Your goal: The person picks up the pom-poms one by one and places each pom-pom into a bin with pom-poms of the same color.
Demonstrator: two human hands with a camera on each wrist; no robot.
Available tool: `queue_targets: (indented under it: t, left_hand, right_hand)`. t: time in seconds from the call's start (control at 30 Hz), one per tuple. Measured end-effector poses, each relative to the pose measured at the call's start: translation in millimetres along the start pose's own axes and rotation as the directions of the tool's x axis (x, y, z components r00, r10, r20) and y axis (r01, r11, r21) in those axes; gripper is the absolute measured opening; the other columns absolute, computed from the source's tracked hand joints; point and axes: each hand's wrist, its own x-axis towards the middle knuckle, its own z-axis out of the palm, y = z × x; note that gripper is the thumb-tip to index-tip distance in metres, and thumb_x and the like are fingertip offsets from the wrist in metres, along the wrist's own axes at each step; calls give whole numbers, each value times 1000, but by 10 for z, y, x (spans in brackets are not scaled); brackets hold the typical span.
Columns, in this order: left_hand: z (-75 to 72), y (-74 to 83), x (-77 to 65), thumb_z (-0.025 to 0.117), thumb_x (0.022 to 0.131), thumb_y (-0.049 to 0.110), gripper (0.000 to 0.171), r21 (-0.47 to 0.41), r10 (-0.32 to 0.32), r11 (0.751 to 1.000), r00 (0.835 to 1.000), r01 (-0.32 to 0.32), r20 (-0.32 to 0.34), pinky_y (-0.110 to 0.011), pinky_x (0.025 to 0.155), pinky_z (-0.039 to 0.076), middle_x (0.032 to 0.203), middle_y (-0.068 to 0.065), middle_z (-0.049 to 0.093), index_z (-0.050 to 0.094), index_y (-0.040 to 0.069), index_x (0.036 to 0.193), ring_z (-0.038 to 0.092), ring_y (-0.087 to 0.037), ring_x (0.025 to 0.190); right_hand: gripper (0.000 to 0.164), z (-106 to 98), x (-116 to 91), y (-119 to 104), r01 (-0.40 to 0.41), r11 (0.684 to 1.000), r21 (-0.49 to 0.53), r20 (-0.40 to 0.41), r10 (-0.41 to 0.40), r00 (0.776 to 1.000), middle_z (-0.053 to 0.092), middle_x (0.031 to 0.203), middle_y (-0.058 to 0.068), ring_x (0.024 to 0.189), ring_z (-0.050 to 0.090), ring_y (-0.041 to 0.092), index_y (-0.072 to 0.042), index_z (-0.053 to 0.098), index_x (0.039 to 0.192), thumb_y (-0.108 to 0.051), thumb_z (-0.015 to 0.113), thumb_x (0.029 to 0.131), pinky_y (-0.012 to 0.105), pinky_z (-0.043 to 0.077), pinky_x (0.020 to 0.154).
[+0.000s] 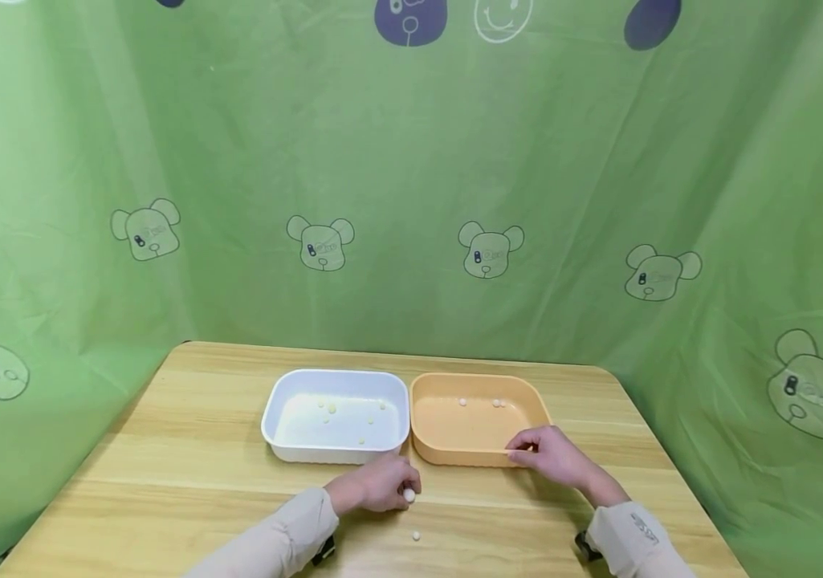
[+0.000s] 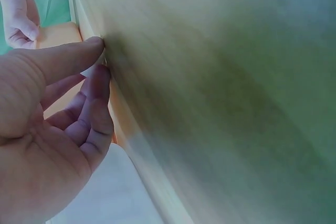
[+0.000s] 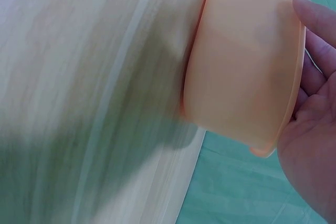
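My left hand [image 1: 385, 483] pinches a small white ball [image 1: 409, 496] between thumb and fingertips, low over the table in front of the two bins. In the left wrist view the ball [image 2: 93, 69] shows only partly between the digits. My right hand [image 1: 554, 457] holds the front right rim of the orange bin [image 1: 469, 457], thumb on the outer side and fingers curled over inside. The right wrist view shows this grip along the bin's edge [image 3: 296, 85]. A smaller white ball [image 1: 416, 535] lies on the table, nearer than my left hand.
Left of the orange bin, almost touching it, stands a white bin [image 1: 317, 455] with several small pale yellow balls inside. Three small whitish balls [image 1: 462, 402] lie in the orange bin. Green printed cloth [image 1: 397, 305] hangs behind and beside the wooden table [image 1: 201, 433].
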Motion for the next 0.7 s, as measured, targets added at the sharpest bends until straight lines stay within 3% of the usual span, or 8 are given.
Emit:
queue_targets:
  t: [0.33,0.7]
  left_hand:
    - [-39,-10,-24,77,76,10,14,-68,43,997,999,-42,11,-11,69,40,78,15,62,71,14,88,52,5,71]
    - [-134,69,-55,71,82,12,11,-164,10,986,1000,-15,-30,-13,69,42,83,13,60,70,14,93,52,4,73]
  right_hand:
    - [6,3,4,-26,8,1000,-5,-1,-8,1000,66,82,-9,74,57,6,-16,71,87,-21,67,88,25,47,67]
    - [6,5,4,-19,5,1000,-5,-5,-5,1000,66,82,-9,75,57,6,-16,71,87,-20,68,88,24,48,67]
